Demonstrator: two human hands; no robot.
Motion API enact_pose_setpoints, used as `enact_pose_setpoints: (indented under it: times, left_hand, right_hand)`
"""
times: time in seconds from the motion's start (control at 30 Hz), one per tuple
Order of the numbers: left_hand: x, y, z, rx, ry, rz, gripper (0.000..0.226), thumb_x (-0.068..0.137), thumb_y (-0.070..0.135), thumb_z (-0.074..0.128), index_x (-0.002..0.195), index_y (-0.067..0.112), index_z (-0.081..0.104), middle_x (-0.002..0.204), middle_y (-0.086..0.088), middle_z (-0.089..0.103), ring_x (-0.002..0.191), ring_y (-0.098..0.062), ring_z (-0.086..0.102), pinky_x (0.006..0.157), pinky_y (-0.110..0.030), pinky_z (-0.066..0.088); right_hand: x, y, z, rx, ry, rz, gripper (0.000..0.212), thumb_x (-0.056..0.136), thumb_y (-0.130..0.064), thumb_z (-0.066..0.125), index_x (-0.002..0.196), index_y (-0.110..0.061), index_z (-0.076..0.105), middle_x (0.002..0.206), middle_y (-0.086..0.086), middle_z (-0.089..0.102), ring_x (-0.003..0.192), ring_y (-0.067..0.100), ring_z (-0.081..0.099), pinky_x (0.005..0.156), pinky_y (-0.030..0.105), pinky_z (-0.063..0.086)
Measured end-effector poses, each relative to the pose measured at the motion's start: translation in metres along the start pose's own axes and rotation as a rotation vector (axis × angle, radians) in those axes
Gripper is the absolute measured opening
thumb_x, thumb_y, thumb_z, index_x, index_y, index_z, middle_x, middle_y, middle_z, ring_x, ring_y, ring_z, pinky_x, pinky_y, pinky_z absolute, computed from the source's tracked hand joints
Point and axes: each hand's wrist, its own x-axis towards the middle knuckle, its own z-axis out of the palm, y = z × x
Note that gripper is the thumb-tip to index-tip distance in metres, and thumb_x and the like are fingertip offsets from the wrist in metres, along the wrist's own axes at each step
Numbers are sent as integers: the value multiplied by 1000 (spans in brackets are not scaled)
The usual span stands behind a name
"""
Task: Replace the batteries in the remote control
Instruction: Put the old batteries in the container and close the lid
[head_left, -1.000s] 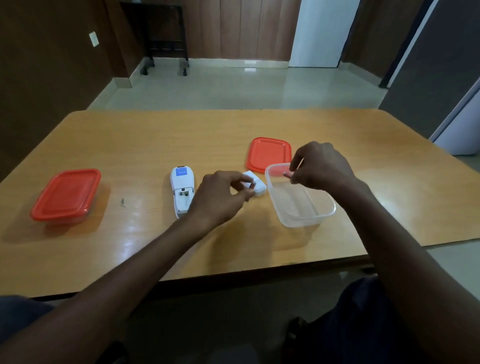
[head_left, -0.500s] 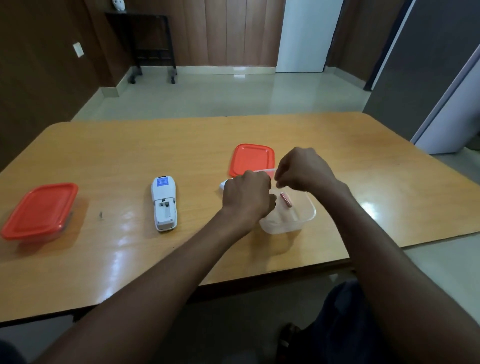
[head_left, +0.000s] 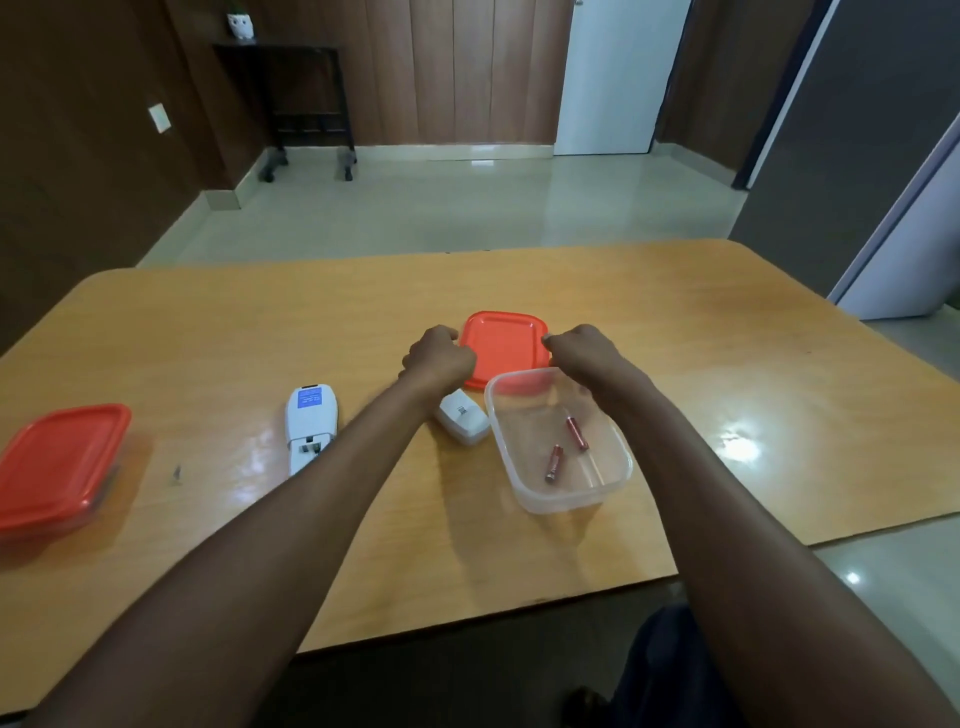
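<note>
The white remote (head_left: 310, 426) lies face down on the wooden table (head_left: 260, 332), its battery bay open and empty. Its white battery cover (head_left: 463, 423) lies loose to the right, beside a clear plastic container (head_left: 561, 496). Two red batteries (head_left: 565, 454) lie inside that container. Behind it sits a red lid (head_left: 505, 345). My left hand (head_left: 439, 358) grips the lid's left edge with curled fingers. My right hand (head_left: 584, 351) grips its right edge in the same way.
A second container with a red lid on it (head_left: 60, 465) stands at the table's left end. A small dark speck (head_left: 177, 472) lies between it and the remote. Beyond the table are a tiled floor and a black stand (head_left: 306, 104).
Both hands moved away from the clear container to the red lid behind it and took hold of its edges. Two batteries now lie in the container.
</note>
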Motion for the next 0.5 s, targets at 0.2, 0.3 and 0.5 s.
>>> enact_pose_setpoints:
  times: [0.2, 0.3, 0.5]
  left_hand:
    - [1, 11, -1, -537, 58, -3, 61, 81, -8, 72, 138, 7, 56, 121, -14, 67, 100, -32, 70, 86, -44, 62]
    - [-15, 23, -5, -682, -4, 177, 54, 79, -17, 66, 127, 8, 66, 107, -5, 71, 98, -25, 70, 87, -39, 61]
    - [-39, 12, -11, -349, 101, 598, 38, 83, -3, 76, 87, 34, 78, 99, 12, 67, 97, -4, 65, 85, -18, 55]
  right_hand:
    - [-3, -10, -6, 266, -31, 19, 48, 86, -35, 69, 122, -5, 64, 120, 9, 66, 110, 25, 57, 78, 36, 43]
    - [-8, -17, -16, 426, 30, -42, 34, 95, -34, 59, 119, -13, 67, 115, 4, 68, 100, 21, 55, 72, 34, 40]
    - [-30, -17, -50, 925, -39, 0, 42, 96, -33, 38, 112, -3, 63, 96, 18, 69, 83, 37, 69, 69, 43, 60]
